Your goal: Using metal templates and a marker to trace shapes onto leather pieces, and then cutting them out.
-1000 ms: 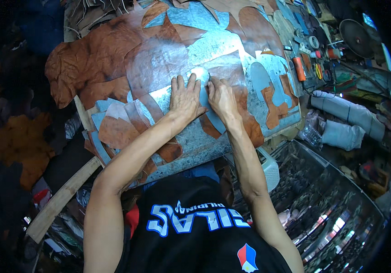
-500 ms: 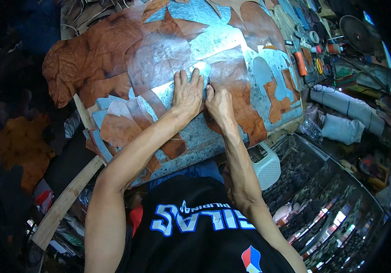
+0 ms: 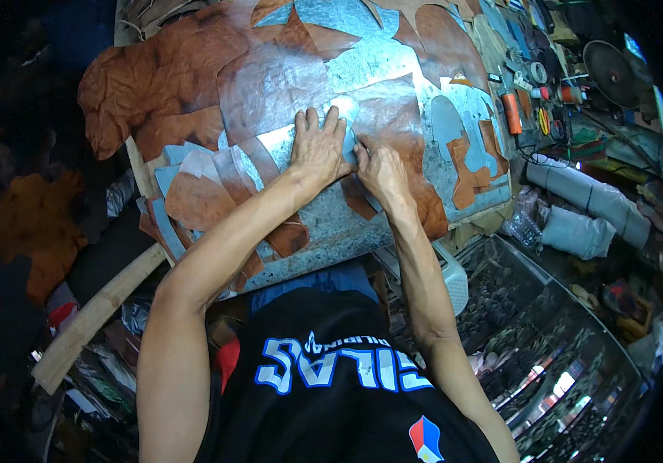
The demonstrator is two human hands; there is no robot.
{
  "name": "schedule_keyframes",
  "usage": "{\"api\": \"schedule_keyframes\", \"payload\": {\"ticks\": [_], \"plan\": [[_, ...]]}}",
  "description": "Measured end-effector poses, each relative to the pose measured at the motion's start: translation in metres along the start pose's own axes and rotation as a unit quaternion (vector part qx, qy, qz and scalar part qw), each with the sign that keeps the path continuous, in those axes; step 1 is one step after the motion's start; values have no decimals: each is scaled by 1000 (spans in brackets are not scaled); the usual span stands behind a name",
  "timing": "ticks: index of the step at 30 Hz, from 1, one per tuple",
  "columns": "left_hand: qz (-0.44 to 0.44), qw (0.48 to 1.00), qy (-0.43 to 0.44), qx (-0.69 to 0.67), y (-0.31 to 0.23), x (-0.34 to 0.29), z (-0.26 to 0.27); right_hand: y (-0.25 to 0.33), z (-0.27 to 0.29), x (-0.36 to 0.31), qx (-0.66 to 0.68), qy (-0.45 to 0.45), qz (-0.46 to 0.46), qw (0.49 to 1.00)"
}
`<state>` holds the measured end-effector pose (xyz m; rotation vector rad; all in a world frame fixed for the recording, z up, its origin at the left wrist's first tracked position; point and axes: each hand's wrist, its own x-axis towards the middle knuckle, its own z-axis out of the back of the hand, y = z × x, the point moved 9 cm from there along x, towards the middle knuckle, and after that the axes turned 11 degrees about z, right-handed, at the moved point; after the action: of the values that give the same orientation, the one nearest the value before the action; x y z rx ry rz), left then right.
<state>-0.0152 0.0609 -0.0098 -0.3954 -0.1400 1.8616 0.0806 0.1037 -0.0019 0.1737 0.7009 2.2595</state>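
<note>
One left hand (image 3: 317, 152) flat, fingers apart, on pale piece (image 3: 351, 116); right hand (image 3: 384, 171) curled, hold unclear, shifted nearer along edge: work apparently advancing.

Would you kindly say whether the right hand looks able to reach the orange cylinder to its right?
Probably yes: only flat leather pieces seem to lie between the right hand and the orange cylinder, and the left hand is off to the other side.

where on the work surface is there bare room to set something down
A near-edge strip of speckled board between the forearms; a brighter patch beyond the left hand, bordered by brown leather. Crowded left, where scraps overlap.
</note>
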Motion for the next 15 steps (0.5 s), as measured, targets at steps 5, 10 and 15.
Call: {"api": "schedule_keyframes", "payload": {"ticks": [5, 10, 15], "plan": [[4, 1000, -15, 9, 1, -1, -1, 5, 10, 3, 1, 12, 25, 1000], [9, 1000, 11, 16, -3, 0, -2, -5, 7, -8, 19, 53, 25, 998], [13, 999, 22, 24, -2, 0, -5, -12, 18, -50, 36, 43, 40, 998]]}}
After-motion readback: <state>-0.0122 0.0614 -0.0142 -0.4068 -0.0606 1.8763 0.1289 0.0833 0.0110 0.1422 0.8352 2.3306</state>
